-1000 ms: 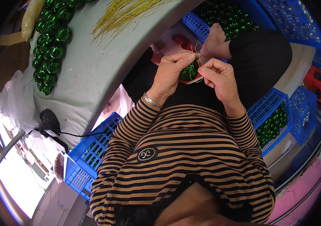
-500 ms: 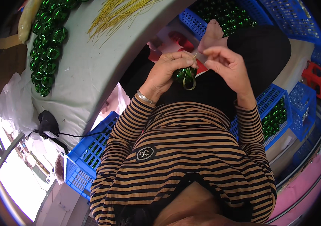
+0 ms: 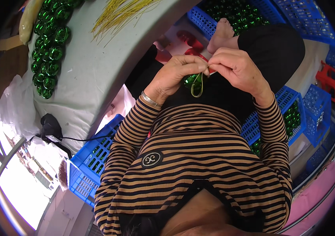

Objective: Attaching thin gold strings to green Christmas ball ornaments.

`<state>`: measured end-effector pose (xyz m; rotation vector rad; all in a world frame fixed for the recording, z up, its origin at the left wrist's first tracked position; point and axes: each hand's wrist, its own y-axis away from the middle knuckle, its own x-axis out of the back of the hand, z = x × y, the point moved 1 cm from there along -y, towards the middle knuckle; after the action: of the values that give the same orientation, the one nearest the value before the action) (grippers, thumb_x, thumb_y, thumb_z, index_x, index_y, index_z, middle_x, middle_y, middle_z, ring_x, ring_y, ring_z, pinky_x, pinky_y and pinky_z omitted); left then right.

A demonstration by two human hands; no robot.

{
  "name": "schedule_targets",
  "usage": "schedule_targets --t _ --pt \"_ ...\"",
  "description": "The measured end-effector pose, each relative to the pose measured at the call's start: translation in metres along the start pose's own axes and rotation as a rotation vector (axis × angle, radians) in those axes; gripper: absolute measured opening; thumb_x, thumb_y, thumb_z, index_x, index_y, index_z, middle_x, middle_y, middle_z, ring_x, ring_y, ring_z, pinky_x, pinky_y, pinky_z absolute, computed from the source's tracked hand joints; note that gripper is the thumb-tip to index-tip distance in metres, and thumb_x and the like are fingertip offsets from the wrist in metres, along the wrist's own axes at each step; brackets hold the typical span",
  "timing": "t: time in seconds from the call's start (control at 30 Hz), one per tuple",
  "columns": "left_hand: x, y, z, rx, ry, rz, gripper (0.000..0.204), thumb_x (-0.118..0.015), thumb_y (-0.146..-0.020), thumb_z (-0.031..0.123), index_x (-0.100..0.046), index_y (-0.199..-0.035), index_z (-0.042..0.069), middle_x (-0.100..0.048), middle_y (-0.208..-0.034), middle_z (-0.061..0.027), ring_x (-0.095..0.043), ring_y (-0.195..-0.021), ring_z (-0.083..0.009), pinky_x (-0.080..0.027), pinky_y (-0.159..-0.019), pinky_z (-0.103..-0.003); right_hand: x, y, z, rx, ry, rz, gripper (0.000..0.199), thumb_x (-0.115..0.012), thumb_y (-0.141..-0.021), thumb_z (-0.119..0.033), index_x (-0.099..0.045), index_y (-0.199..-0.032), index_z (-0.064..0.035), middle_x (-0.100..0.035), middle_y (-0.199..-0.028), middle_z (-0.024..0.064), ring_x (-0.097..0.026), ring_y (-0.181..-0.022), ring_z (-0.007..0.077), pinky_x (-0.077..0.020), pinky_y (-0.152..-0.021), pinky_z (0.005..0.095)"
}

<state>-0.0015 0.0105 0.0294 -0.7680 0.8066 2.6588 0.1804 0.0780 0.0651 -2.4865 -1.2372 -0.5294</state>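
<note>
The left hand [image 3: 177,72] and the right hand [image 3: 240,70] meet above the lap, with a ball ornament [image 3: 189,82] under the left fingers and its cord [image 3: 197,89] reaching to the right fingertips. On the left is the table [image 3: 92,74], on which the ornament cluster [image 3: 51,51] lies to the left of the cord bundle [image 3: 120,16]. Beyond the foot [image 3: 220,34] stands the far crate [image 3: 199,23] with ornaments in it, while the right crate [image 3: 299,101], also containing ornaments, is beside the right forearm, and the stool [image 3: 329,83] is farther right.
</note>
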Motion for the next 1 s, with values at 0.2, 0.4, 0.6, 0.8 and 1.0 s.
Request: schedule_targets --t 0.2,0.4,0.6,0.8,1.0 --pt "0.012 -0.005 -0.015 0.025 0.196 0.09 0.019 -0.059 -0.088 0.017 -0.065 -0.092 -0.002 -0.062 -0.092 -0.0057 -0.057 -0.083 -0.0114 -0.046 -0.08 -0.026 -0.005 0.022 0.018 -0.59 -1.21 -0.03 0.015 -0.054 -0.089 -0.009 -0.062 -0.085 0.003 -0.06 -0.066 0.0042 -0.055 -0.056 0.0124 -0.0435 -0.053 0.0223" --pt "0.007 -0.001 -0.019 -0.172 -0.286 0.05 0.017 -0.064 -0.085 0.017 -0.068 -0.091 0.001 -0.058 -0.101 -0.0045 -0.053 -0.093 -0.0121 -0.042 -0.086 -0.026 -0.038 0.002 0.016 -0.329 -0.531 0.421 0.009 -0.058 -0.085 -0.003 -0.063 -0.085 0.0032 -0.054 -0.06 0.0009 -0.047 -0.05 0.0109 -0.0396 -0.048 0.0235" --pt "0.011 0.011 0.002 -0.274 -0.531 0.079 0.016 -0.064 -0.084 0.016 -0.067 -0.089 0.001 -0.053 -0.106 -0.0053 -0.049 -0.1 -0.0146 -0.039 -0.089 -0.027 -0.031 -0.001 0.014 0.118 0.378 0.339 0.008 -0.066 -0.075 0.002 -0.066 -0.083 0.0005 -0.052 -0.059 0.0012 -0.044 -0.051 0.0122 -0.0394 -0.05 0.025" --pt "0.018 0.016 0.016 -0.407 -0.9 0.066 0.016 -0.063 -0.084 0.017 -0.066 -0.088 0.002 -0.05 -0.106 -0.006 -0.048 -0.1 -0.0161 -0.037 -0.09 -0.029 -0.031 -0.001 0.008 0.113 0.319 0.216 0.009 -0.07 -0.068 -0.001 -0.064 -0.075 -0.0021 -0.053 -0.066 0.0026 -0.049 -0.063 0.0157 -0.0409 -0.057 0.0243" --pt "0.017 0.016 0.016 -0.367 -0.825 0.044 0.016 -0.064 -0.084 0.018 -0.066 -0.088 0.003 -0.05 -0.106 -0.006 -0.048 -0.1 -0.0163 -0.037 -0.09 -0.029 -0.033 0.007 0.013 -0.207 -0.304 0.163 0.014 -0.072 -0.069 0.0 -0.058 -0.069 -0.0029 -0.052 -0.069 -0.0011 -0.046 -0.066 0.008 -0.0362 -0.06 0.0206"
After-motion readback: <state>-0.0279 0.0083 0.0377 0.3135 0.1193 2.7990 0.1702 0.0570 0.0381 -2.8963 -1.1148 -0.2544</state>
